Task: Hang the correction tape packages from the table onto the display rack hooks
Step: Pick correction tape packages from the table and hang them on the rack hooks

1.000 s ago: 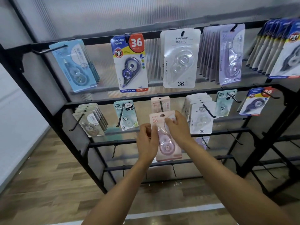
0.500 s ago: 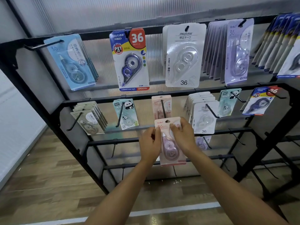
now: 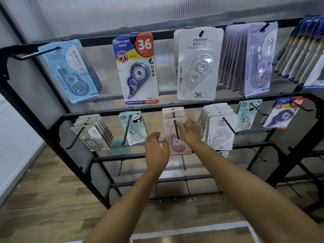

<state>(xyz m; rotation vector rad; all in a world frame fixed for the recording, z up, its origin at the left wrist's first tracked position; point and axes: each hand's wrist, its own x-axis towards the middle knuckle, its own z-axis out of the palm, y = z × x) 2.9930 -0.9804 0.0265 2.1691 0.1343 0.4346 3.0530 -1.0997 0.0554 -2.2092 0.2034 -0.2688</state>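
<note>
Head view looks down at a black display rack (image 3: 52, 130) with both arms stretched toward its middle row. The pink package (image 3: 172, 137) is the landmark here: it hangs on a black hook (image 3: 176, 128) in the centre of that row, the hook's prong running down over its card front, and a second pink card (image 3: 171, 112) sits just behind it on the same hook. The right hand (image 3: 190, 131) is at the pink package's upper right edge, fingers curled, and seems to pinch the card near its top corner. The left hand (image 3: 157, 149) is at the package's lower left, fingers loosely bent and spread; its fingertips come close to the card's left edge, but I cannot tell whether they touch, and it grips nothing.

Left of the pink package hangs a panda package (image 3: 133, 128) in pale green, and further left a fanned stack of grey cards (image 3: 93, 135). Right of it is a stack of white packages (image 3: 220, 133) marked 36. Above it, on the top row, hang a blue and red package (image 3: 138, 67) with a big 36 and a large white package (image 3: 198, 64). Below the pink package the rack's lower bars carry bare hooks, over a wooden floor (image 3: 43, 190)
</note>
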